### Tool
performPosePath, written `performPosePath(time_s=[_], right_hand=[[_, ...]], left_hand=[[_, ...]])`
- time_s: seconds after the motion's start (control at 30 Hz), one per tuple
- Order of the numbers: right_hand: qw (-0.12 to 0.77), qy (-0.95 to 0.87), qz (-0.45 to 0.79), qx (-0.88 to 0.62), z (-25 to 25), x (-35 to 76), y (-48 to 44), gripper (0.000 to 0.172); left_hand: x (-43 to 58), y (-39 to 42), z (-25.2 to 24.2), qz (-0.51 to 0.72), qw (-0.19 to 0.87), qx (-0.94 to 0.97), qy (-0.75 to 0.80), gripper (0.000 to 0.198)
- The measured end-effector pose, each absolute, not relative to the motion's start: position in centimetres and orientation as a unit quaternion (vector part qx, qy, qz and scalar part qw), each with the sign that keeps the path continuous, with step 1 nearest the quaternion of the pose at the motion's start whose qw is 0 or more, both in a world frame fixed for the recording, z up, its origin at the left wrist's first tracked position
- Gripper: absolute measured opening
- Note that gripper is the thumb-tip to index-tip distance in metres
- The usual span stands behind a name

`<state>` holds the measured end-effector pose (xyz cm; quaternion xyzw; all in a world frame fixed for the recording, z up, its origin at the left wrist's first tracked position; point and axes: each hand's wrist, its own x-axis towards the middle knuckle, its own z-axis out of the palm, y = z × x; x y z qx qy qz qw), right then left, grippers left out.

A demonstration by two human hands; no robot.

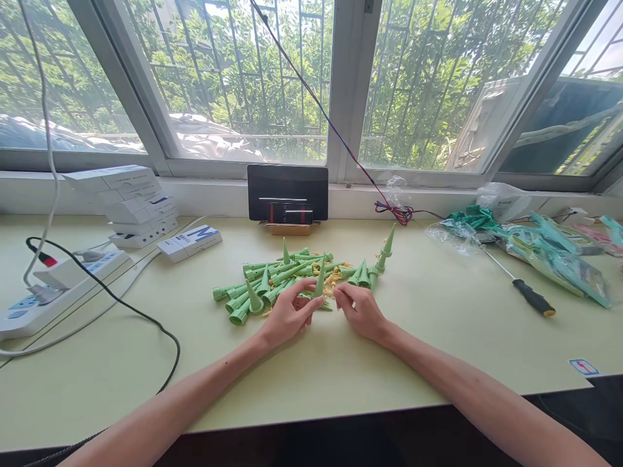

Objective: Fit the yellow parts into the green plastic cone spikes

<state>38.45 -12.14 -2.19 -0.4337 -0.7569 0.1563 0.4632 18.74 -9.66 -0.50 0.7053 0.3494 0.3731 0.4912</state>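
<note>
My left hand (291, 310) is closed around a green plastic spike (320, 280), its point turned upward. My right hand (361, 310) is just to the right, thumb and fingers pinched together; what they hold, if anything, is too small to make out. Small yellow plastic pieces (331, 280) lie behind and between the hands. Left of and behind my left hand is a heap of green spikes (282, 275), most lying down and a few standing. Beyond my right hand, several more green spikes (363, 275) stand upright, with a taller stacked one (386, 250) among them.
A black tablet (287, 185) leans on a stand at the back. White boxes (131, 201) are stacked at the left, near a power strip (73, 292) and cables. On the right lie a screwdriver (533, 298) and green plastic-wrapped packets (555, 253). Windows run behind the table.
</note>
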Motion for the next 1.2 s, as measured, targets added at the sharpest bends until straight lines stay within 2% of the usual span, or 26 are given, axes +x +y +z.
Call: performPosePath(time_s=[0.1,0.2,1.2], right_hand=[[0.478,-0.745,0.169,-0.433,-2.15,38.37,-12.11,0.018],[0.487,-0.740,0.168,-0.432,-2.30,38.32,-12.05,0.015],[0.477,-0.757,0.157,-0.418,-2.57,38.59,-11.94,0.015]], left_hand=[[18.78,-9.66,-0.23,0.388,0.494,0.693,0.354,0.039],[18.81,-9.65,-0.06,0.392,0.495,0.690,0.354,0.039],[18.49,-9.66,-0.43,0.353,0.476,0.725,0.352,0.040]])
